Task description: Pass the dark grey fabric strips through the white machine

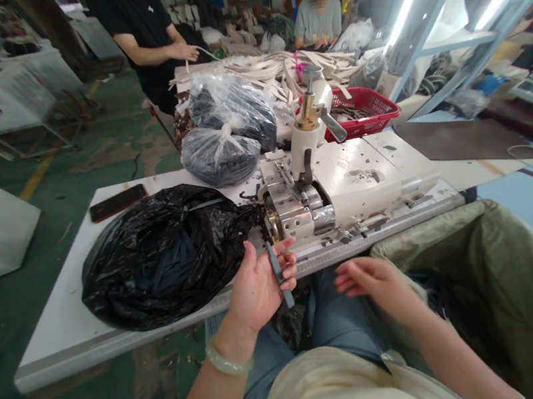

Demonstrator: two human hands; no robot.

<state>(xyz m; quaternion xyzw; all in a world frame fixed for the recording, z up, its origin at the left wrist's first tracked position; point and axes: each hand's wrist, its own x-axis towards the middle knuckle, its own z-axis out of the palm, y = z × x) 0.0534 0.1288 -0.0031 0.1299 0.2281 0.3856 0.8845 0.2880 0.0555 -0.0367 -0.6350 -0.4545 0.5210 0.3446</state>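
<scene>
left hand (258, 290) pinching a dark strap (288, 297), right hand (371, 284) spread open, white industrial machine (345, 187) just ahead

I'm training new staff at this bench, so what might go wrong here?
The left hand holds a dark strip close to the metal head of the white bench machine, so fingers might get caught. The black plastic bag sits against that machine and might snag in it.
</scene>
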